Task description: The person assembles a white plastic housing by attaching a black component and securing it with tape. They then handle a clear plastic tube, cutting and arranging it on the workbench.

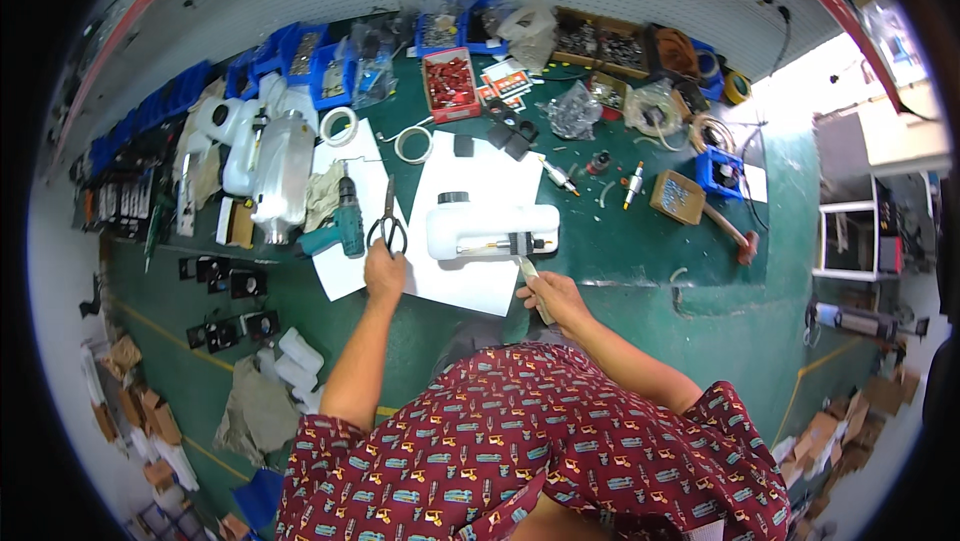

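Observation:
My left hand (384, 273) is closed at the handles of a pair of black-handled scissors (389, 203), whose blades point away from me over white paper. My right hand (560, 301) grips a slim, pale, flat tool like a knife (527, 269); its tip reaches the near edge of a white plastic bottle. That bottle (500, 223) lies on its side on the paper sheet (460, 286), black cap at the upper left. Along its near side runs a brass-ended rod fitting (492, 245) with a black block (521, 243). Left of the scissors lies a teal cordless drill (347, 216).
Tape rolls (413, 145), a red tray of small red parts (451, 86) and black pieces (512, 131) sit beyond the bottle. Blue bins (332, 76) line the back. A hammer (742, 241) and a box of small parts (678, 198) lie right; a clear tank (284, 176) stands left.

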{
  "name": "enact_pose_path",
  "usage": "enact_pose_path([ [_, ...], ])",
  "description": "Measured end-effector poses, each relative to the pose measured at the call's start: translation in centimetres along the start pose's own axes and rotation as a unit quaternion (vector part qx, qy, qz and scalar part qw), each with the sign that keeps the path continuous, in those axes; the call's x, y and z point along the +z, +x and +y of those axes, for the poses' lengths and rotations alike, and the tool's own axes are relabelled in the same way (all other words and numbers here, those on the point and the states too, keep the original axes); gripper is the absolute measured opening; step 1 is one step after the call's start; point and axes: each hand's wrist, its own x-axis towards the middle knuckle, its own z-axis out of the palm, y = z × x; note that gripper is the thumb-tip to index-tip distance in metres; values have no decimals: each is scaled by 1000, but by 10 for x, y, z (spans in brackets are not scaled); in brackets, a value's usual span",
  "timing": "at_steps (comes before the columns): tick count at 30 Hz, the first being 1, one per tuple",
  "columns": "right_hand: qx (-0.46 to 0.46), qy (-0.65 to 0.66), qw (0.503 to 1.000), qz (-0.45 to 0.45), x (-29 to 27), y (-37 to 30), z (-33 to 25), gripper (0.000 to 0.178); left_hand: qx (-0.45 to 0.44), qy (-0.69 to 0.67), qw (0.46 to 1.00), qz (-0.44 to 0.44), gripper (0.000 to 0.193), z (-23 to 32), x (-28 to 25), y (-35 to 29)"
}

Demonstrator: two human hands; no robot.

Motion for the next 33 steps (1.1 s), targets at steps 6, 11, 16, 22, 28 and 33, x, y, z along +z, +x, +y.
enact_pose_path([
  [6, -31, 22, 997, 63, 18, -7, -1, 37, -23, 111, 989, -95, 21, -20, 13, 48],
  [11, -32, 12, 995, 92, 26, -9, 3, 38, -63, 85, 985, -134, 27, -10, -5, 62],
  [16, -44, -1, 994, 99, 32, -11, -1, 41, -45, -143, 977, -149, 23, -30, -23, 61],
  [22, -59, 0, 992, 107, 31, -15, 2, 41, 127, -215, 819, -517, 32, 48, -94, 8],
  [28, -78, 9, 991, 112, 31, -9, 9, 40, 108, 32, 649, -752, 27, 87, -42, 28],
  [33, -63, -1, 986, 157, 25, -4, 17, 36, 52, 100, 607, -786, 16, 126, -24, 44],
])
